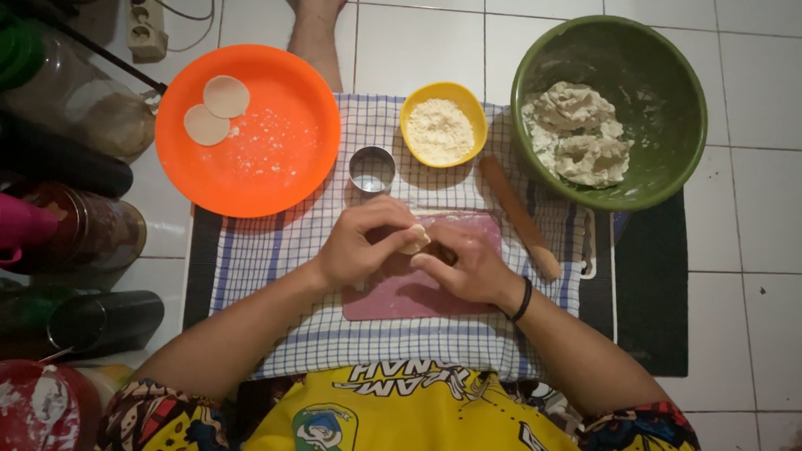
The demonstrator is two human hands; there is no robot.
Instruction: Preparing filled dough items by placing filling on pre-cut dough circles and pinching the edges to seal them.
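At frame centre, the small pale lump of dough sits pinched between left hand and right hand, both grasping it above the pink rectangular board.

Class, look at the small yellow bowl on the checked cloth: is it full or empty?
Nearly full. The small yellow bowl holds a heap of pale flour covering its bottom, close to the rim.
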